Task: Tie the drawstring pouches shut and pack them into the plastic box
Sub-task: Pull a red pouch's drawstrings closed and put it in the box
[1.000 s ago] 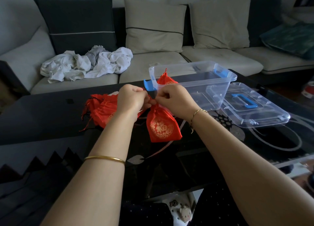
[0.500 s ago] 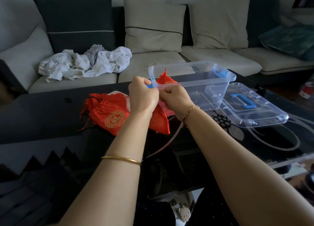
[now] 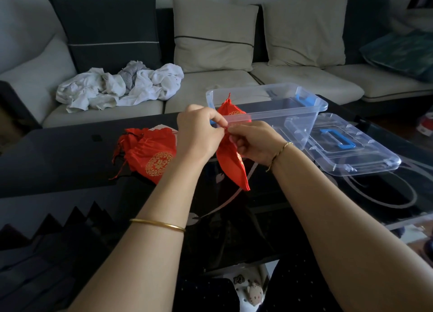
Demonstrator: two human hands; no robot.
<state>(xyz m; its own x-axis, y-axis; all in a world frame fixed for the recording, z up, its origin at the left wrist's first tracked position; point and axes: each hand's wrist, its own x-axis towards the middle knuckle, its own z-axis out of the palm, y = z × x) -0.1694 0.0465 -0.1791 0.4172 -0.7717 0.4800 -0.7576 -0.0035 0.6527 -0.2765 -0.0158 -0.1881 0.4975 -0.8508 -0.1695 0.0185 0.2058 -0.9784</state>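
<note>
Head camera looks down over a dark glass table (image 3: 70,161) with both bare forearms reaching forward to the middle of the view. Left hand (image 3: 199,131) and right hand (image 3: 250,143) meet fingertip to fingertip at the neck of a red pouch (image 3: 230,164), which hangs below them just above the table, its lower corner pointing toward 6 o'clock. Fingers of both hands are pinched tight on the thin red cord at the pouch's mouth; the knot itself is too small to make out. Each wrist or forearm carries a thin gold bangle.

At 9 o'clock from the hands, a small heap of red pouches (image 3: 150,154) lies on the table, the top one showing a round gold pattern, with loose cords trailing off to its left. At 1 o'clock, touching distance behind the hands, stands the clear plastic box (image 3: 293,115) with blue clips, open on top. One more red pouch (image 3: 230,111) sits upright inside its near left corner, its gathered top poking above the rim. At 3 o'clock, just beside the box, the clear lid (image 3: 365,157) with a blue handle lies flat on the table.

Beyond the table, at 12 o'clock, runs a pale sofa (image 3: 304,82) with cushions, and a crumpled pile of white cloth (image 3: 121,86) rests on its seat at 11 o'clock.
</note>
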